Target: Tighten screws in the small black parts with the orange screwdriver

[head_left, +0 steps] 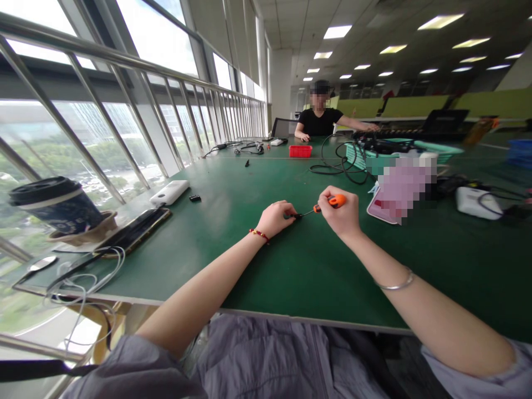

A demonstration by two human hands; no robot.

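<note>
The left hand (275, 216) rests low over the green table (233, 266), near the middle, its fingers curled inward. Thumb and forefinger are drawn close together, clamped on a small black piece (296, 216) that pokes out to the right of the fingertips; how much of it lies under the fingers cannot be told.

The right hand (343, 215), just to the right, is closed around the orange and black handle of a screwdriver (337, 200). Its fingers wrap the grip with no visible gap, the handle's rounded end showing past the fist on the right. The thin shaft points left, its tip at the black piece; whether it sits in a screw is too small to tell.

Left of the hands and farther off lie a small black block (195, 198) and a white box-shaped device (170, 192). To the right are a pink phone-like item (380, 210), partly blurred, and, beyond it, a teal basket (356, 157) with black cables. A red tray (300, 152) stands at the far side, in front of a seated person (319, 123).
</note>
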